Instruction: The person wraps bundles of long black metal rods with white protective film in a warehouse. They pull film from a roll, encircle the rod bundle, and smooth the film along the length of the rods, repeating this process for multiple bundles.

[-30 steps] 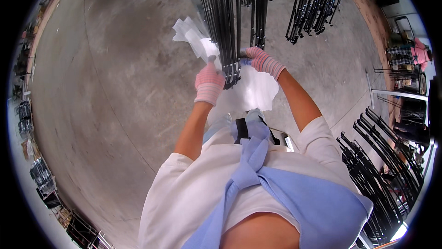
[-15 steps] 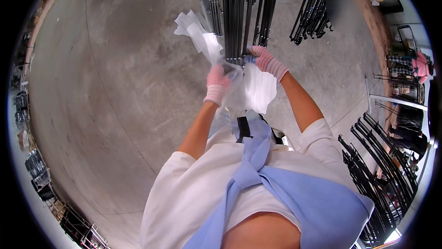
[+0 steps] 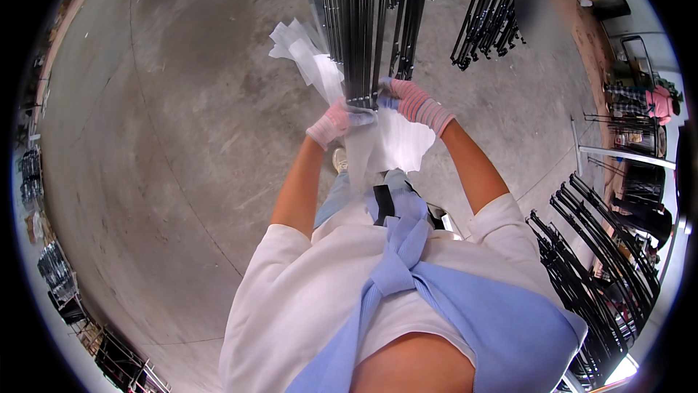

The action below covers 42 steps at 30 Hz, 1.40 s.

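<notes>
A bundle of long black metal rods (image 3: 358,44) hangs down from the top edge to a spot between my hands. My left hand (image 3: 337,122), in a pink and blue striped glove, is closed on a thin white wrapping sheet (image 3: 404,140) at the left of the bundle's lower end. On the other side, my right hand (image 3: 418,104), in a similar glove, has its fingers bent against the bundle and the sheet. The sheet passes around the rod ends and drapes below both hands. A white strip of sheeting (image 3: 309,58) sticks out up and left. My fingertips are partly hidden.
More black rods (image 3: 488,15) hang at the upper right, beside a blurred patch. Racks of black rods (image 3: 582,262) stand at the lower right. A person in pink (image 3: 660,104) is at the far right. Concrete floor (image 3: 203,124) spreads around.
My left hand has moved left and slightly down, its fingers now closer in at the rod ends. The bundle's lower end has shifted slightly left and down. A shoe now shows below my left hand.
</notes>
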Available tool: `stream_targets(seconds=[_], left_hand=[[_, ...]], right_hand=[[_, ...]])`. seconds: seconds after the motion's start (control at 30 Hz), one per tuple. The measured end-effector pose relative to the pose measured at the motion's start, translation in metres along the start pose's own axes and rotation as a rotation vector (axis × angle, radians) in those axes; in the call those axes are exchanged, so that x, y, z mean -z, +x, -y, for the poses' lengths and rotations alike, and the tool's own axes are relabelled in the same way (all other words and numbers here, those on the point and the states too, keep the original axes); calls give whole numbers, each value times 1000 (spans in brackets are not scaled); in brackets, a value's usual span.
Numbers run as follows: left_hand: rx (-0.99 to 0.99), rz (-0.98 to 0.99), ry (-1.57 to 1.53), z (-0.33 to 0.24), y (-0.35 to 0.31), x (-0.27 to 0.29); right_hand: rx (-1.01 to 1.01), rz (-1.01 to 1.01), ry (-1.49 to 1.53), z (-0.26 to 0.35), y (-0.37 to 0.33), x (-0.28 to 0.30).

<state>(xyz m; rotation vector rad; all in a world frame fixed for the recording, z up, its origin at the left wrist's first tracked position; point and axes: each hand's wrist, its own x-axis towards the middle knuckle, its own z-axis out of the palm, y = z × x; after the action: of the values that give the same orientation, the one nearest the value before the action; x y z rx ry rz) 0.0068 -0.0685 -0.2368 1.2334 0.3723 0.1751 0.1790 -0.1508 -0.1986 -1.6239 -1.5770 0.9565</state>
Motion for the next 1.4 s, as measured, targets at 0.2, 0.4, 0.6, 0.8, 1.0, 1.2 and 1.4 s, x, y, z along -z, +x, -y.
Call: stream_targets(seconds=[0.2,0.4,0.6,0.8,1.0,1.2,1.4], left_hand=[[-140,-60,126,2,-2,-4],[-200,15,309,0,-3,0],[-119,23,188,2,-2,1],[-7,-112,-136,9,0,-8],[51,-124,-276,9,3,-14],[14,-161,-212,30,10,0],[202,27,-241,-46,-14,-6]], right_hand=[[-140,-115,-699,79,-61,-36],[-322,-710,15,29,-67,-81],[-288,-643,425,12,-49,-97],[-339,-601,497,14,-45,-95],[-561,-632,188,28,-42,-96],[-415,-693,251,35,-42,-80],[-77,-271,-32,14,-4,-17]])
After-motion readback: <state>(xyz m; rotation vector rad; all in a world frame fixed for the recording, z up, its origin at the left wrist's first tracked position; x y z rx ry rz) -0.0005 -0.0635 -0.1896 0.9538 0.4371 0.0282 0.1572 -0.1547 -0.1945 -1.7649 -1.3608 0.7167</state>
